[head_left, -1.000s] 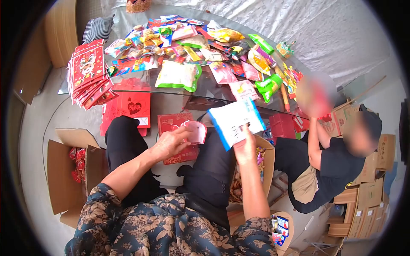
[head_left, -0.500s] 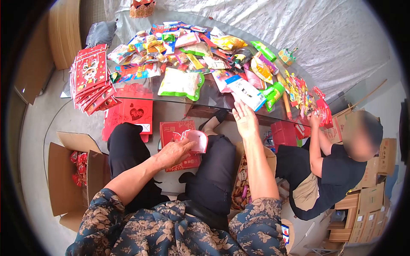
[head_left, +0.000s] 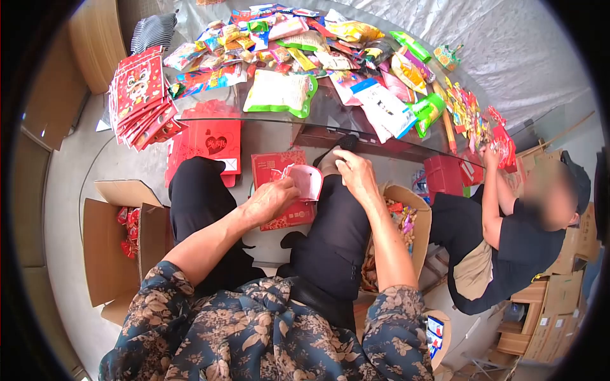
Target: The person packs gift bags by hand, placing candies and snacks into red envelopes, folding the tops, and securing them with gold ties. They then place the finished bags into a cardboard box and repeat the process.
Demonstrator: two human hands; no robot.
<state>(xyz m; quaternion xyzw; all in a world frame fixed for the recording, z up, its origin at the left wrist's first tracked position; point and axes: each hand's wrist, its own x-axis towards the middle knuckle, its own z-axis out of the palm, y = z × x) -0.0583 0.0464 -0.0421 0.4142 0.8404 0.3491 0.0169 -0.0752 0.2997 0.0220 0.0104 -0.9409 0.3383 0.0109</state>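
Note:
My left hand (head_left: pixel 272 200) is closed on the edge of a small red paper bag (head_left: pixel 306 183), whose pale inside faces up between my knees. My right hand (head_left: pixel 357 176) hangs above my right knee, right of the bag and apart from it, its fingers bent; whether anything is between them is too small to tell. Below the bag lies a flat red box (head_left: pixel 279 164). On the glass table (head_left: pixel 216 113) in front are many snack packets, among them a white and green packet (head_left: pixel 279 94) and a white and blue packet (head_left: pixel 385 108).
A stack of red printed bags (head_left: pixel 143 89) sits at the table's left end. An open carton (head_left: pixel 111 241) with red packets stands at left; another carton (head_left: pixel 419 238) of snacks is beside my right leg. A co-worker (head_left: pixel 508 235) sits at right, hands at a red bag.
My right hand has drawn back from the table's edge toward the paper bag, and its spread fingers have bent. My left hand still holds the bag. The view has shifted slightly.

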